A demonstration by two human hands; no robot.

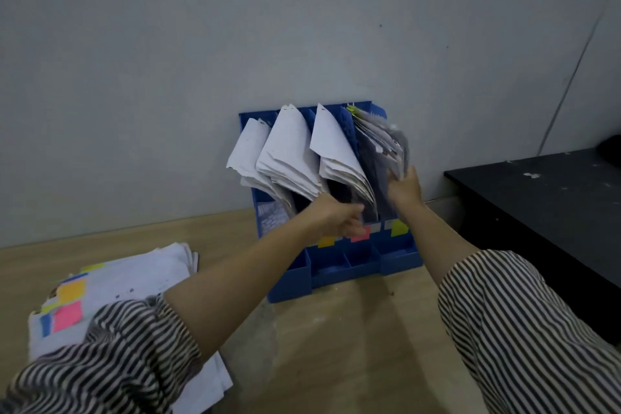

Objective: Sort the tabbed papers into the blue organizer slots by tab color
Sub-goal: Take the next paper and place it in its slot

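Pale wooden worktop [353, 346] carries the blue plastic slotted organizer [400, 259] against the wall; loose stack of colour-tabbed white papers [134, 282] lies near-left; right hand [405, 186] grips the blurred sheaf of papers [383, 141] in the rightmost slot; left hand [339, 217] reaches the middle slots, grasp unclear.

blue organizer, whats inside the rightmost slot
A bundle of papers with a yellow-green tab at its top corner, held by the right hand. The slot of the blue organizer below is covered.
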